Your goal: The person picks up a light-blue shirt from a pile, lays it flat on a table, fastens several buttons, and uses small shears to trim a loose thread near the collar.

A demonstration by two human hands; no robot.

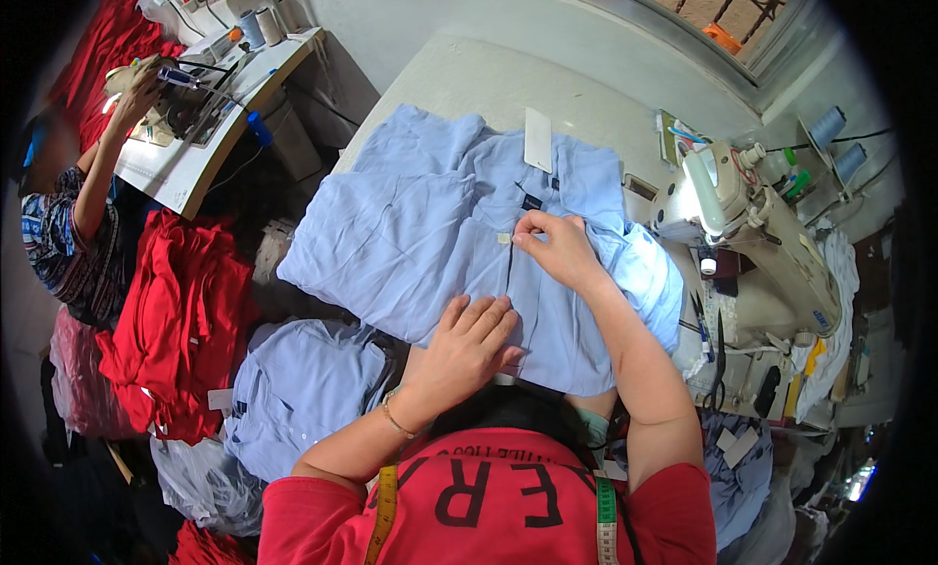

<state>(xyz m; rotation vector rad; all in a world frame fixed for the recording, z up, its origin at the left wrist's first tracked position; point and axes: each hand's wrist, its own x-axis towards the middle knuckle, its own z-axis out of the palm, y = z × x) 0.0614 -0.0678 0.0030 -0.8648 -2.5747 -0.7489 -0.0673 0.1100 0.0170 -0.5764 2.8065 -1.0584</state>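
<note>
A light blue shirt (391, 243) is spread over the pale table in front of me, with a dark neck label (531, 202) and a white hang tag (537, 140) at its collar. My left hand (472, 340) lies on the near part of the cloth, fingers stretched out. Over the shirt front, my right hand (559, 251) is closed, thumb and forefinger pinched together right beside a small pale yellow tag (503, 239). Whatever is between those fingertips is hidden.
A sewing machine (752, 243) stands at right, with black scissors (717, 370) near it. Red garments (181, 321) and another blue shirt (308, 384) are piled at left. Beyond them a co-worker (73, 223) reaches to a second machine. A tape measure (384, 506) hangs from my neck.
</note>
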